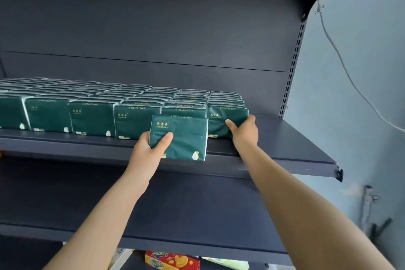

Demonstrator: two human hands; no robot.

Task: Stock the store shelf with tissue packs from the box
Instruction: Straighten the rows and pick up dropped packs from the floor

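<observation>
Dark green tissue packs with gold lettering stand upright in several rows (92, 116) along the dark shelf (291, 138). My left hand (151, 147) grips one loose green pack (186, 138) by its lower left corner, thumb across the front, holding it just in front of the shelf's front edge. My right hand (243, 131) holds the front pack of the rightmost row (225, 116) at its lower right corner, thumb on the pack's face. No box is in view.
The shelf's right end beyond the last row is bare up to the slotted upright (291, 68). A lower dark shelf (197, 226) sits below. Red and yellow snack packaging (173, 261) shows at the bottom. A pale wall with a cable (350, 76) is on the right.
</observation>
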